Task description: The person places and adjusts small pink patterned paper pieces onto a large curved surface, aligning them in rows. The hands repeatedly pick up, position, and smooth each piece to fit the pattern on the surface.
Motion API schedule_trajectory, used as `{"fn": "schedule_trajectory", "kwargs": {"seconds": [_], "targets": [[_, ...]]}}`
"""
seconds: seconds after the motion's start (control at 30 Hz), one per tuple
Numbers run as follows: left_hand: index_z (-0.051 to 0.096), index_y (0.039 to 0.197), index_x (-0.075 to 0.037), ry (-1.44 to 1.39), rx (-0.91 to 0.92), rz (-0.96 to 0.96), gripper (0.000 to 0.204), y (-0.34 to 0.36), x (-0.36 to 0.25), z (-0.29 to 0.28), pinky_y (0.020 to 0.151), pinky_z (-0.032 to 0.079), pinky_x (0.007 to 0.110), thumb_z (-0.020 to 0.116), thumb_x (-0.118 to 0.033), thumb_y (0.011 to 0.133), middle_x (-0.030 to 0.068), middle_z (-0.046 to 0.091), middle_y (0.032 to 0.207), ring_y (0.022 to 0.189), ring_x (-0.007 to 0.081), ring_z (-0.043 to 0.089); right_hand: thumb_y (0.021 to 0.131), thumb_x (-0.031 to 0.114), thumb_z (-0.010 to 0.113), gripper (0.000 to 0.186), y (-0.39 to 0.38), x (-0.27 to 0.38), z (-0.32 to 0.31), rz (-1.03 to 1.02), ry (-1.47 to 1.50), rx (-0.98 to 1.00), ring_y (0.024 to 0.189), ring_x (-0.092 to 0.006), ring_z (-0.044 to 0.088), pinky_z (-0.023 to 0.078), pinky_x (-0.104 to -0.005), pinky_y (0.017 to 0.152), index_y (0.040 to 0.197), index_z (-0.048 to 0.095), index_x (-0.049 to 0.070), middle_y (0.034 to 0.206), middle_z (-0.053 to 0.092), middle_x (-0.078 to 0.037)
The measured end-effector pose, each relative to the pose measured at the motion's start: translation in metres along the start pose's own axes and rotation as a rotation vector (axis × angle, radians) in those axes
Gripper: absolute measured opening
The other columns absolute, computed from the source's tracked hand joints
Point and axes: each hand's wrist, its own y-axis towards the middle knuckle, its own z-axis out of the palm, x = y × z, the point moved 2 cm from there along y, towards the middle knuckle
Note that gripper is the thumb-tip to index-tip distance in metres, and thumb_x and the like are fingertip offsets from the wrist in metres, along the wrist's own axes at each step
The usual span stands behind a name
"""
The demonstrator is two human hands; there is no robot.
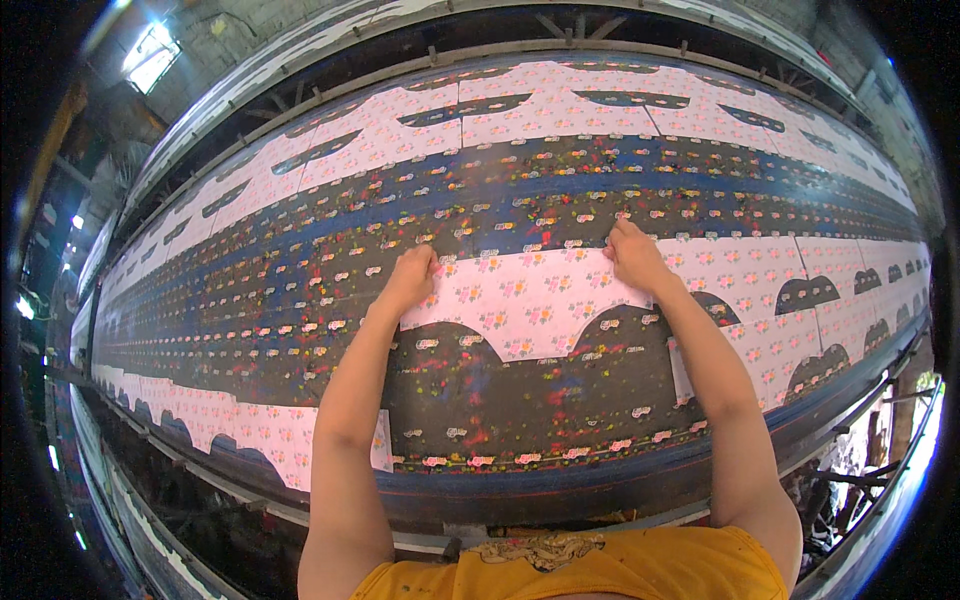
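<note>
A pink floral cut fabric piece (520, 300) with curved lower notches lies on the dark, paint-speckled printing table (520, 400) in front of me. My left hand (412, 276) is closed on its upper left corner, fingertips pinched at the edge. My right hand (636, 256) grips the upper right part the same way, fingers bent down at the table surface. The piece's right end is partly hidden by my right forearm, beside similar pink pieces (760, 365) on the right.
More pink pieces (500, 110) line the table's far side, and others (200, 405) run along the near left edge. Beams and railings (560, 30) stand beyond the table; its near rim (600, 480) curves below me. A bright window (150, 55) is at the upper left.
</note>
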Motion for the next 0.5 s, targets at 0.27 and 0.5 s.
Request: {"fn": "schedule_trajectory", "kwargs": {"seconds": [0.27, 0.5], "targets": [[0.056, 0.098, -0.002, -0.01, 0.056, -0.109, 0.021, -0.014, -0.021, -0.011, 0.074, 0.049, 0.045, 0.061, -0.022, 0.097, 0.0195, 0.063, 0.088, 0.084, 0.0402, 0.063, 0.097, 0.021, 0.059, 0.017, -0.009, 0.007, -0.012, -0.078, -0.055, 0.009, 0.096, -0.0355, 0.063, 0.047, -0.0501, 0.085, 0.098, 0.061, 0.004, 0.102, 0.064, -0.015], [0.057, 0.095, -0.005, 0.176, -0.144, 0.02, 0.02, -0.058, -0.07, -0.055, 0.067, 0.051, 0.046, 0.065, -0.024, 0.096, 0.0148, 0.06, 0.085, 0.081, 0.0376, 0.064, 0.098, 0.024, 0.059, 0.017, -0.048, 0.042, -0.072, -0.054, 0.082, -0.147, 0.076, -0.0384, 0.066, 0.051, -0.0494, 0.064, 0.095, 0.059, 0.007, 0.094, 0.064, -0.014]]}}
